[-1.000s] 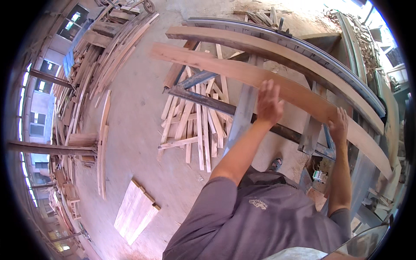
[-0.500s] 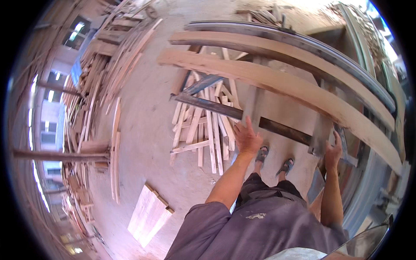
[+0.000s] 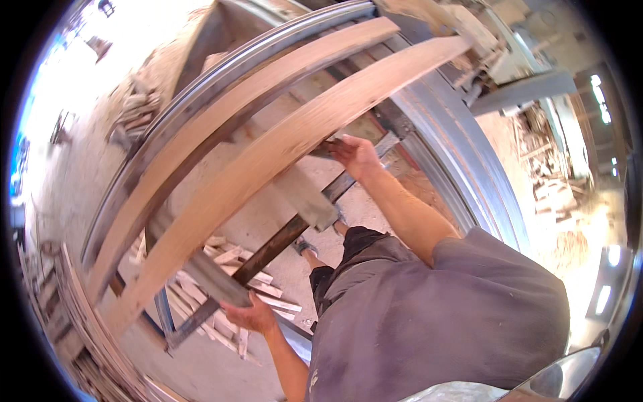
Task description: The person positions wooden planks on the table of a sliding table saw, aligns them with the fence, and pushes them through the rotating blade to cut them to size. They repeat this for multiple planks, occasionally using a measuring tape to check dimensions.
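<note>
Two long, pale wooden planks [image 3: 281,147] lie side by side across a frame with grey crossbars [image 3: 305,197]. My left hand [image 3: 251,313] is closed around the near end of the left crossbar, its thumb and fingers at the bar's edges. Farther right, my right hand [image 3: 357,157] reaches to the lower edge of the nearer plank, the fingertips partly hidden beneath it. A dark metal bar [image 3: 271,248] runs under the crossbars, between the planks and my body.
Loose wood strips [image 3: 201,301] lie on the floor under the frame. A grey metal rail [image 3: 221,63] runs along the far side. On the right is a grey machine table [image 3: 462,144]. Long boards are stacked at the lower left, with scrap wood [image 3: 137,110] at the upper left.
My view has swung to the right, so the planks now slant up rightward. My left hand has closed on the crossbar end; my right hand has moved from beside a crossbar to the nearer plank's edge.
</note>
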Action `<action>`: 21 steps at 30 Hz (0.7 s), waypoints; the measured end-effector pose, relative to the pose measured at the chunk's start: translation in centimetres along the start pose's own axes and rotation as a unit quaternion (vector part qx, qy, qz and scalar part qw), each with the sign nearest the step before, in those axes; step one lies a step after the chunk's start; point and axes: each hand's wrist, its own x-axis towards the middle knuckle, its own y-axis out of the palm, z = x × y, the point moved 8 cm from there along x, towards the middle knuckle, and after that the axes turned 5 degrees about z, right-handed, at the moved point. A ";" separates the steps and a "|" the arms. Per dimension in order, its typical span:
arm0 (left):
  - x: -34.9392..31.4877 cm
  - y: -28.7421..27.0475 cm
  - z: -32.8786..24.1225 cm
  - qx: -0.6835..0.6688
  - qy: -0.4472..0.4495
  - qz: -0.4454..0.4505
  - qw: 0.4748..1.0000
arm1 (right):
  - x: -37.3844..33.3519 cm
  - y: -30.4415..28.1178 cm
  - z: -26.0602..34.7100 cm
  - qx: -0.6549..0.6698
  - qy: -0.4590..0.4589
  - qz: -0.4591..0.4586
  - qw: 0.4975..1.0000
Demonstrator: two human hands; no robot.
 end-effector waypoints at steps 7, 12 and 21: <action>-1.7 -1.1 3.8 -0.026 -0.007 0.042 0.999 | -2.5 3.9 -1.4 0.155 0.014 0.121 0.980; 4.4 -1.8 -6.7 0.105 0.227 -0.035 0.968 | -0.4 4.3 -2.0 0.201 0.031 0.031 0.979; 11.7 0.9 -20.9 0.189 0.476 0.053 0.857 | 0.2 3.9 -2.6 0.196 0.087 -0.089 0.973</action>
